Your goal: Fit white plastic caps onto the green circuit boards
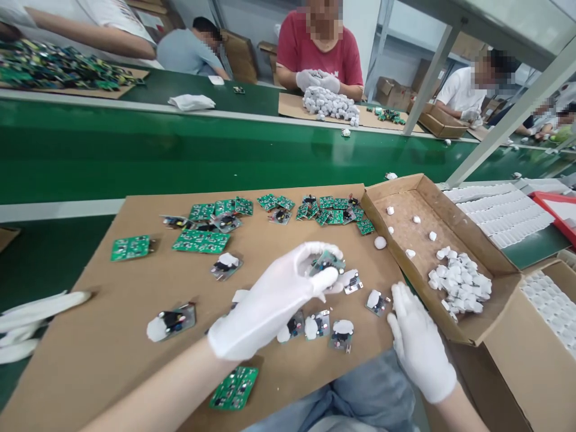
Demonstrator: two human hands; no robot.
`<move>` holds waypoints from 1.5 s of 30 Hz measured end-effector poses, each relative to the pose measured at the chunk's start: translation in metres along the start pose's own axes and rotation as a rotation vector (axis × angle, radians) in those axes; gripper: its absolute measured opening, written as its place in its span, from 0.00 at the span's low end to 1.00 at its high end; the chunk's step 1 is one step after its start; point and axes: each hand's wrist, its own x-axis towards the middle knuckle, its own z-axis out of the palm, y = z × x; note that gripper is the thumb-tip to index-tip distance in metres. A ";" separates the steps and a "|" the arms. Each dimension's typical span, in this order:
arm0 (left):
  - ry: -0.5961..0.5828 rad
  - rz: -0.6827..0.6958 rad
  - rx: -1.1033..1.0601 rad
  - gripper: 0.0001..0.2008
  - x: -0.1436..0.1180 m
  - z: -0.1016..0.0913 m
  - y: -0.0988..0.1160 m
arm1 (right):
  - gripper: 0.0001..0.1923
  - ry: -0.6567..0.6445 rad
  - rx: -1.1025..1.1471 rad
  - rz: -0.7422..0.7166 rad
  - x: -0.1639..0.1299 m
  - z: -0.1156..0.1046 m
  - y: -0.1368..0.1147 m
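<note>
My left hand (288, 282), in a white glove, pinches a small green circuit board (327, 261) above the cardboard sheet (148, 372). My right hand (416, 339), gloved too, hovers by the sheet's right edge with fingers stretched out and nothing in it. A board with a white pad (377, 302) lies just left of those fingertips. Under and around my left hand are several more padded boards, such as one (342, 335) in front and one (226, 265) behind. My left hand partly covers some of them.
Green board panels (201, 240) lie along the sheet's back. To the right, an open cardboard box (396, 240) holds a heap of white pieces (463, 282). A green conveyor (202, 156) runs behind; co-workers sit beyond it. A slanted metal post (513, 114) stands at right.
</note>
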 end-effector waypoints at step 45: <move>0.029 0.324 -0.294 0.10 -0.030 -0.009 -0.068 | 0.07 -0.057 1.756 0.350 0.051 -0.052 -0.093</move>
